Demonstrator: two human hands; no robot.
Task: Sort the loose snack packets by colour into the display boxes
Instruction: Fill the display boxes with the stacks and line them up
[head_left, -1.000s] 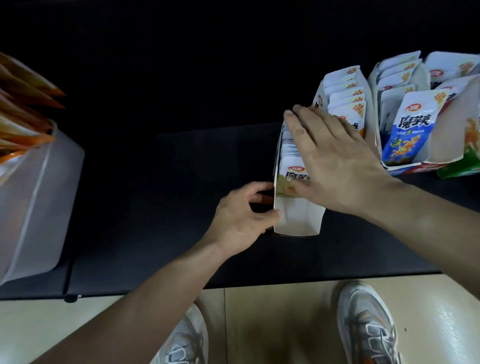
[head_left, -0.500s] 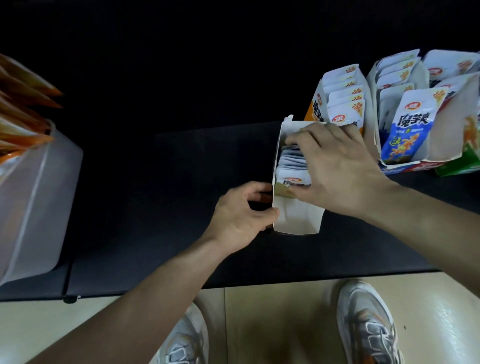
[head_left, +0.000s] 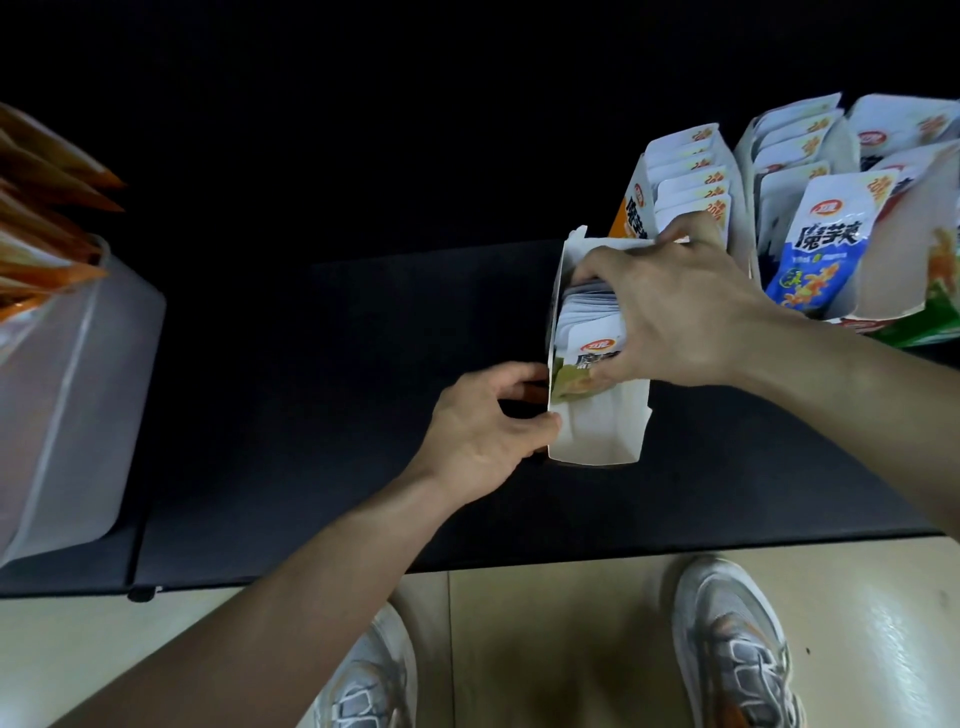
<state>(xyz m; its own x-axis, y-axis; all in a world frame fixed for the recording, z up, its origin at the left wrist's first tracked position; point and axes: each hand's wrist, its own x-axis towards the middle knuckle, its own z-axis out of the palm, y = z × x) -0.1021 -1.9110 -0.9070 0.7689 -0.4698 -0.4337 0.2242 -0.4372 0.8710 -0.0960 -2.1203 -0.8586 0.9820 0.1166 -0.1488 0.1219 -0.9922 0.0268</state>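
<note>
- On the black table surface (head_left: 363, 374) before you, a little right of centre, stands a narrow white cardboard display box (head_left: 597, 436), open on top, its long side running away from you.
- A row of white snack packets (head_left: 584, 312) stands on edge inside that box, filling its far part. The front packet shows a red logo, dark lettering and a green-yellow picture low down. The near end of the box is bare white card.
- Your right hand (head_left: 675, 312) lies arched over the row. Its fingers curl down at the far end and its thumb is against the front packet, so it grasps the packets as one bunch.
- Your left hand (head_left: 483, 426) holds the box by its left wall near the front corner. The thumb lies on the corner and the fingers are curled against the side.
- Just beyond your right hand stands an orange-sided display box (head_left: 631, 208) full of upright white packets.
- Further right is another white box with a blue-fronted packet (head_left: 815, 249) leaning at its front, and a green box edge (head_left: 924, 325) beside it.
- At the far left stands a translucent plastic tub (head_left: 78, 389) with orange packets (head_left: 41, 218) sticking out of its top, well apart from both hands.
- Below the table edge your two grey-white trainers (head_left: 737, 654) rest on a pale floor.
</note>
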